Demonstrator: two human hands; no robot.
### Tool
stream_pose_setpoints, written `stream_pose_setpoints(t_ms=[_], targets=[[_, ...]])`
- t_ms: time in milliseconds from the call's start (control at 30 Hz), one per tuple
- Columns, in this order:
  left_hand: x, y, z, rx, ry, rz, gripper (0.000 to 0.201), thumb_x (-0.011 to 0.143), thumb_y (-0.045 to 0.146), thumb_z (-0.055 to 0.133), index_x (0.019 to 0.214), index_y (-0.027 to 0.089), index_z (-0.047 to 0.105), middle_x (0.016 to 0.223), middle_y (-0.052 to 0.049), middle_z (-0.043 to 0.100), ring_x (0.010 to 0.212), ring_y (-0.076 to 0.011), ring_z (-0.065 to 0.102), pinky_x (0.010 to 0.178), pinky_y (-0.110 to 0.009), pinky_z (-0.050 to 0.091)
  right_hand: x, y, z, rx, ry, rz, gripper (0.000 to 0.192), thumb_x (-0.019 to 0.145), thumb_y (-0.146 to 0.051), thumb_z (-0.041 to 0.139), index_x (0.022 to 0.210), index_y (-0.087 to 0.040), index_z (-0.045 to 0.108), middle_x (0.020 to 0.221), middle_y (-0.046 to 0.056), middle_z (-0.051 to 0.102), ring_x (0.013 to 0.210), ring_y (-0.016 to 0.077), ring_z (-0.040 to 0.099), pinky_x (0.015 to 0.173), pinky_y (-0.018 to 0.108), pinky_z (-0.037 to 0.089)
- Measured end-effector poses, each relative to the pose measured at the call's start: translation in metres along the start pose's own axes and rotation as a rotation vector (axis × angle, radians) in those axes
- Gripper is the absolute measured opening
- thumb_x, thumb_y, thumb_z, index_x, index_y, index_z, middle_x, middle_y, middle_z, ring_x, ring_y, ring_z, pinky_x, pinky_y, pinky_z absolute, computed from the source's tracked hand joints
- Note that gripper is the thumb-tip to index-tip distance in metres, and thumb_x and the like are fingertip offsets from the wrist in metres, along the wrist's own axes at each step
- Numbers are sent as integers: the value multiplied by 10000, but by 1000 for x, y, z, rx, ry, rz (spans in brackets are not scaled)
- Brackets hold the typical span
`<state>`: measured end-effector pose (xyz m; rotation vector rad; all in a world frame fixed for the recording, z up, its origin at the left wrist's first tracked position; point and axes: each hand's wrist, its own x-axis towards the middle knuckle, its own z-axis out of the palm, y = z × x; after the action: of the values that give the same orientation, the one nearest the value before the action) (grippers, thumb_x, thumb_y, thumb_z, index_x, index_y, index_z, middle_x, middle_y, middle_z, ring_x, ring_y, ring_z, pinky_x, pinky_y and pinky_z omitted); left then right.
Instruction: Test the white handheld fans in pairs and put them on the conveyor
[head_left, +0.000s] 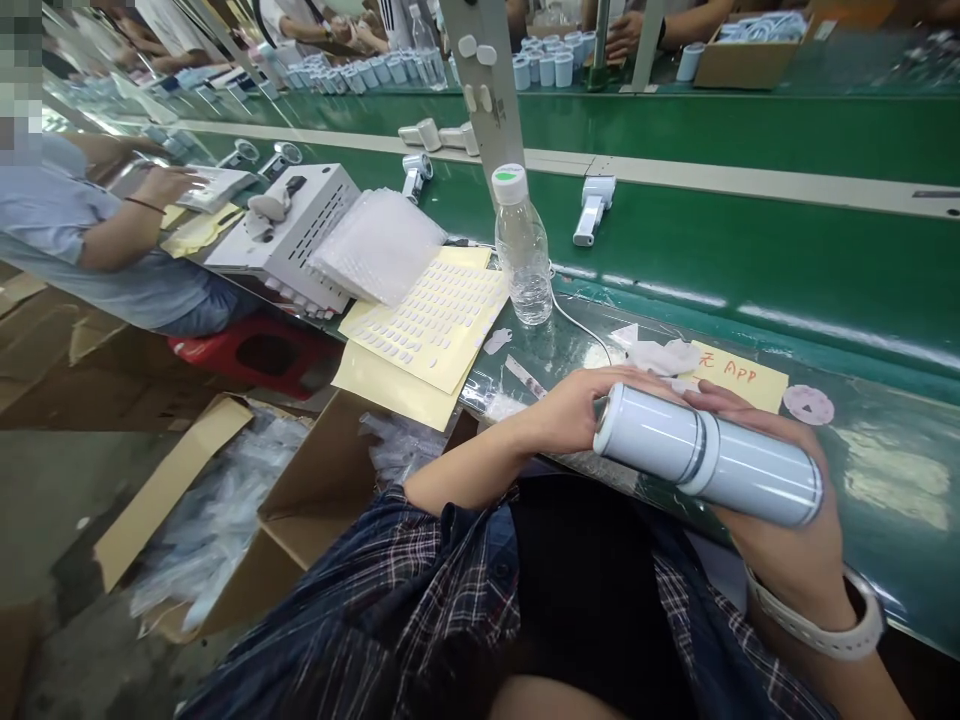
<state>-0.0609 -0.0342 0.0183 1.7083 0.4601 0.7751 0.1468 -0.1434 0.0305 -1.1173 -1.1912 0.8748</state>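
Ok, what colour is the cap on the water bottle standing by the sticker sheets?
The water bottle has a white cap with a green top, seen from the head camera.

White cylinder point(709, 456) (dark-banded) lies sideways above the table edge.

green conveyor belt point(750, 240), cardboard boxes point(300, 500), red stool point(255, 350)

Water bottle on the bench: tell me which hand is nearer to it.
Left. The left hand is just below the water bottle, on the white cylinder's end; the right hand sits farther right.
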Motion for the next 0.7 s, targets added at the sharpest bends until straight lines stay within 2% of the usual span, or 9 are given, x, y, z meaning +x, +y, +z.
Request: stream_pose_setpoints(t_ms=[67, 167, 267, 333, 400, 500, 700], targets=[[1, -5, -3, 120, -21, 180, 282, 951, 411, 755, 1170, 246, 820, 1312, -119, 784, 1440, -336, 612, 1299, -529, 358, -1, -2, -2, -29, -93, -105, 457, 790, -226, 869, 1205, -348, 723, 1360, 48, 751, 1500, 361, 541, 1336, 659, 298], [1, -15, -6, 367, 11, 360, 282, 1070, 428, 604, 1221, 306, 808, 1325, -67, 790, 1495, -262, 571, 1376, -533, 227, 2, 5, -6, -74, -178, -248, 473, 829, -250, 842, 1273, -331, 701, 1424, 53, 727, 1495, 374, 549, 1307, 686, 332], [0, -20, -7, 545, 62, 550, 322, 1114, 406, 527, 1258, 279, 786, 1301, -53, 800, 1498, -208, 559, 1379, -478, 261, 5, 13, -10, -104, -245, -412, 541, 850, -267, 852, 1360, -296, 674, 1478, 57, 701, 1444, 368, 603, 1278, 653, 395], [-1, -20, -7, 595, 90, 646, 311, 1115, 369, 533, 1277, 254, 772, 1302, -51, 800, 1496, -197, 551, 1362, -447, 314, 5, 16, -11, -100, -257, -441, 535, 875, -289, 850, 1379, -286, 671, 1491, 49, 693, 1422, 344, 625, 1290, 610, 399], [-2, -17, -6, 610, 103, 675, 293, 1106, 358, 557, 1261, 239, 775, 1296, -49, 801, 1470, -196, 568, 1320, -417, 392, 4, 17, -10, -82, -259, -438, 526, 891, -292, 842, 1387, -277, 667, 1497, 48, 688, 1413, 326, 633, 1301, 578, 395], [-3, -11, -4, 585, 98, 628, 285, 1099, 352, 571, 1239, 217, 779, 1283, -65, 803, 1408, -199, 615, 1239, -397, 489, 1, 18, -8, -59, -247, -408, 523, 890, -253, 831, 1383, -261, 657, 1489, 67, 688, 1413, 324, 630, 1293, 575, 408], [-6, -7, -3, 493, 81, 597, 274, 1073, 347, 623, 1267, 214, 765, 1253, -95, 808, 1361, -217, 649, 1202, -406, 510, -4, 18, -4, -33, -207, -352, 525, 846, -179, 823, 1339, -243, 656, 1448, 97, 704, 1381, 322, 653, 1258, 551, 456]])
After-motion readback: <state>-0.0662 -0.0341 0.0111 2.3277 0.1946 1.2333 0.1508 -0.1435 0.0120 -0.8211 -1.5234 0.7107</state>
